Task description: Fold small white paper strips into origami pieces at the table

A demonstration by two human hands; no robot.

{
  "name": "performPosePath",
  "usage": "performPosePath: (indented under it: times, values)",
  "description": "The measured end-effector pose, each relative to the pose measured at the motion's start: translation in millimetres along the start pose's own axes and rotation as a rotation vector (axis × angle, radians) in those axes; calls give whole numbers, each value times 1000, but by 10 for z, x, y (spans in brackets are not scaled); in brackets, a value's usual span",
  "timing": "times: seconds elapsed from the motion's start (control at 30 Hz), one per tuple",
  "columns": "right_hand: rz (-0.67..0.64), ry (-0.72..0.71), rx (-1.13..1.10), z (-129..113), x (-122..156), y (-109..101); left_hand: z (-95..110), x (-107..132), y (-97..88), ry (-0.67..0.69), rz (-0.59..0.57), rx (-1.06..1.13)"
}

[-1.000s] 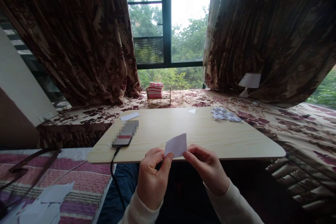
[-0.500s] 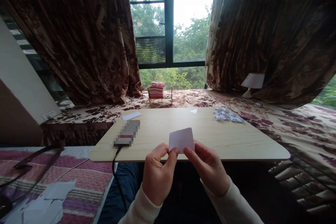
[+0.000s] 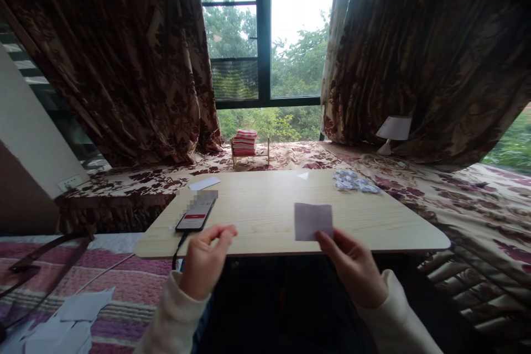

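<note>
A small, roughly square piece of paper (image 3: 313, 222) is pinched at its lower right corner between the thumb and fingers of my right hand (image 3: 352, 265). It is held upright above the near edge of the table and looks greyish against the window light. My left hand (image 3: 207, 259) is apart from the paper, left of it, near the table's front edge and just below the phone (image 3: 194, 218). Its thumb and fingers are closed together, with nothing showing between them.
On the pale wooden table (image 3: 257, 204) lie a white paper strip (image 3: 204, 183) and a pile of small folded papers (image 3: 354, 181). Behind it stand a little rack with striped cloths (image 3: 244, 142) and a lamp (image 3: 394, 128). Paper sheets (image 3: 62, 326) lie on the striped bed cover, left.
My left hand has let go of the paper and moved left. My right hand has carried the paper to the right. The view has shifted slightly.
</note>
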State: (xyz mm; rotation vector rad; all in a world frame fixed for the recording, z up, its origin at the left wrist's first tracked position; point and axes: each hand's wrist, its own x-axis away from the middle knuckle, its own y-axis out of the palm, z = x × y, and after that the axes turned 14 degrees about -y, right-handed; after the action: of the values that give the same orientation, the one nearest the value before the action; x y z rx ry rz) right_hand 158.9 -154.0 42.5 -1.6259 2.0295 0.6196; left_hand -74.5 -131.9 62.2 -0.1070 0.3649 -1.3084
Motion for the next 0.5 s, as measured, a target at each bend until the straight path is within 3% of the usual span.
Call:
performPosePath:
  times: [0.13, 0.27, 0.5]
  values:
    - [-121, -3, -71, -104, 16, 227, 236, 213, 287, 26, -332, 1]
    - [-186, 7, -138, -195, -15, 296, 387, 277, 401, 51, -369, -4]
    - [-239, 84, -275, -71, 16, 326, 355, 268, 362, 79, -318, -9]
